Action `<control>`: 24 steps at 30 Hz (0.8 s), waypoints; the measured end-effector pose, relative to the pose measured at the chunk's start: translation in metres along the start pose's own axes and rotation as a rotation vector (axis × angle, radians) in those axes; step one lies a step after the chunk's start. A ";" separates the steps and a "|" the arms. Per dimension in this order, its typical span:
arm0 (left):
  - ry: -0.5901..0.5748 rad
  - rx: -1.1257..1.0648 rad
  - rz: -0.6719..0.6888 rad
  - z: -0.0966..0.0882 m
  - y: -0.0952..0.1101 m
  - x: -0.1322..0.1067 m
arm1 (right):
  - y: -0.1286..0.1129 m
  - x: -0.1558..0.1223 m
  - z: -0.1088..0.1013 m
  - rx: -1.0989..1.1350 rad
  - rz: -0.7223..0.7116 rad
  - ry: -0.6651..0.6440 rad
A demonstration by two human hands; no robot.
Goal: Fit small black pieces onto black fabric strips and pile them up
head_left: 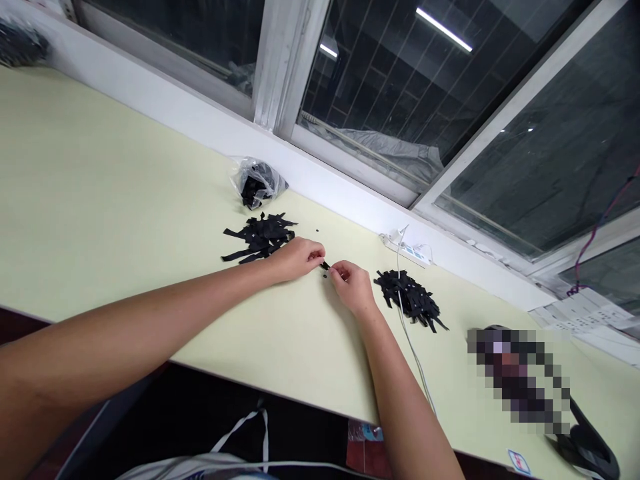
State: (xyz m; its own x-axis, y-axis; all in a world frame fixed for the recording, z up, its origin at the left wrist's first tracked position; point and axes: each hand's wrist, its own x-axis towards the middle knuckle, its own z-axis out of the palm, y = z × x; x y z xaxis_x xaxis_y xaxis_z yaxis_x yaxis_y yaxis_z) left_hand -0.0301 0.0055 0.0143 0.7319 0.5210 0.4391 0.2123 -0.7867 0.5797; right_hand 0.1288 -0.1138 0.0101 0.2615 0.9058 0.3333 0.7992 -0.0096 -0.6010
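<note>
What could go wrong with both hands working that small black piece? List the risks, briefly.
1. The small black piece is pinched between the fingers of the left hand and right hand. If it slips, it could be hard to spot near the left pile of black strips.
2. The white cable runs close beside the right wrist. A snag might tug the power strip.
3. That cable crosses the edge of the right pile, so a pull may scatter it.

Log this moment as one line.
left hand: pinches small black piece | right hand: pinches same piece | left strip pile: beside left hand | right strip pile: beside right hand | surface: pale table
</note>
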 end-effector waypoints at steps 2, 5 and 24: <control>-0.009 -0.025 -0.005 -0.001 0.002 0.001 | 0.000 0.001 -0.002 0.036 0.024 0.047; -0.007 -0.076 0.006 -0.002 0.004 0.002 | 0.003 0.004 -0.003 0.098 0.052 0.083; -0.056 -0.259 -0.011 -0.001 0.015 -0.005 | 0.001 0.001 -0.004 0.217 0.010 -0.047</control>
State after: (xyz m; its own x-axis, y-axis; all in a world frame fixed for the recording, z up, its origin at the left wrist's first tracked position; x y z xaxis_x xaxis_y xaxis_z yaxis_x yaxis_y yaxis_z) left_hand -0.0311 -0.0081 0.0217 0.7668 0.5041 0.3973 0.0526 -0.6663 0.7438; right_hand 0.1316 -0.1147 0.0129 0.2393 0.9251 0.2950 0.6602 0.0677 -0.7480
